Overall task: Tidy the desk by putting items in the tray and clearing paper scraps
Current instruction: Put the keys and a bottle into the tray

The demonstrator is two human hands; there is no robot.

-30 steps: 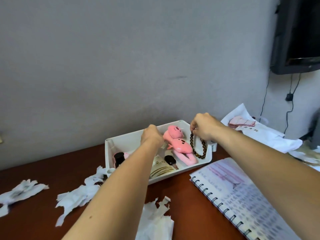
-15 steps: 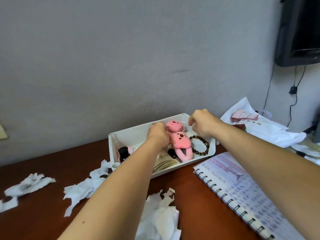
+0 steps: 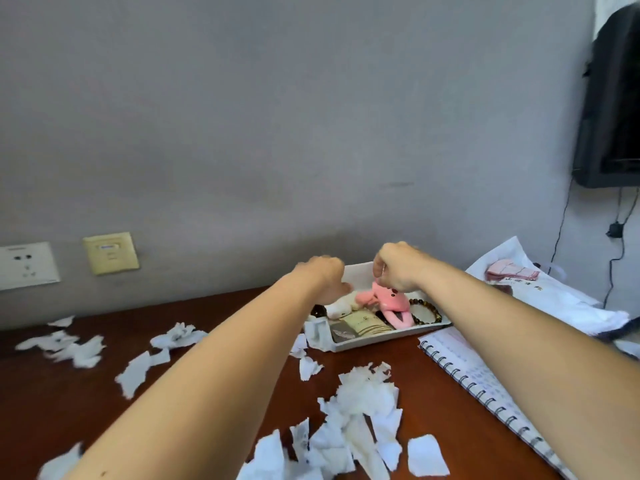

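Observation:
A white tray [image 3: 363,344] stands at the back of the brown desk. Inside lie a pink plush toy [image 3: 393,303], a brown bead bracelet [image 3: 427,310], a small dark bottle [image 3: 318,310] and flat packets [image 3: 363,325]. My right hand [image 3: 398,266] hovers over the tray, its curled fingers pinching the top of the plush toy. My left hand [image 3: 325,278] reaches into the tray's left part beside the plush; its fingers are hidden behind the hand. Torn white paper scraps [image 3: 360,410] lie scattered over the desk in front and to the left.
More scraps [image 3: 74,348] lie at the far left. A spiral notebook [image 3: 485,379] lies right of the tray, and a white plastic bag [image 3: 540,292] sits behind it. Wall sockets [image 3: 110,252] are at the left; a dark box [image 3: 609,126] with cables hangs at the right.
My right hand lowered the bead bracelet into the tray, let it go and moved onto the plush toy's top. My left hand stayed at the tray. The view swung left.

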